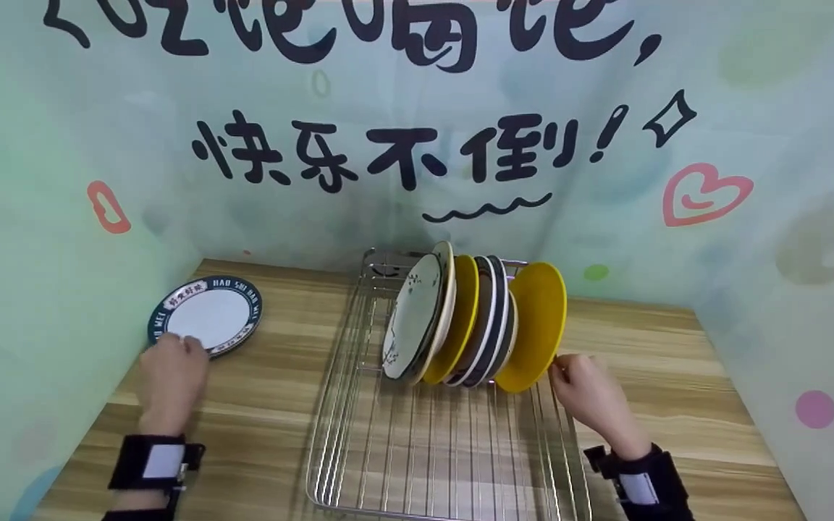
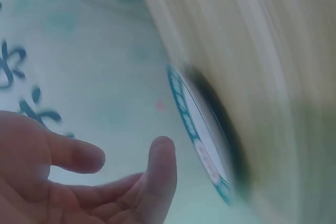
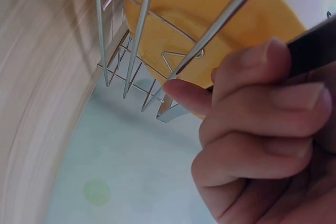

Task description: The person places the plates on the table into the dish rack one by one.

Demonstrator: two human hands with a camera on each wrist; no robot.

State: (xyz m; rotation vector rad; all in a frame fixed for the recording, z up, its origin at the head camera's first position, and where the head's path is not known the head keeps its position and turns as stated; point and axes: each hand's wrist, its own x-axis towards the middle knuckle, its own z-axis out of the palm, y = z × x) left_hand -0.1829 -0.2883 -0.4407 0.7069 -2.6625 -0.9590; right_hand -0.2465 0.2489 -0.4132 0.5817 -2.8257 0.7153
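Observation:
In the head view my left hand (image 1: 173,373) is over the near edge of a white plate (image 1: 214,318) with a dark lettered rim, which lies flat on the table. The left wrist view shows the thumb and fingers of that hand (image 2: 105,187) apart and holding nothing, with a gap to the plate (image 2: 202,129). At the wire dish rack (image 1: 381,449), my right hand (image 1: 589,394) grips the right side with curled fingers, beside the leaning yellow plate (image 1: 535,329). Its index fingertip lies by a rack wire (image 3: 210,32) in the right wrist view.
Several plates stand on edge in the back of the rack: a white one with a branch pattern (image 1: 411,318), another yellow one (image 1: 460,325) and dark ones with pale rims (image 1: 489,318). A printed cloth backdrop (image 1: 417,94) encloses the wooden table (image 1: 265,434).

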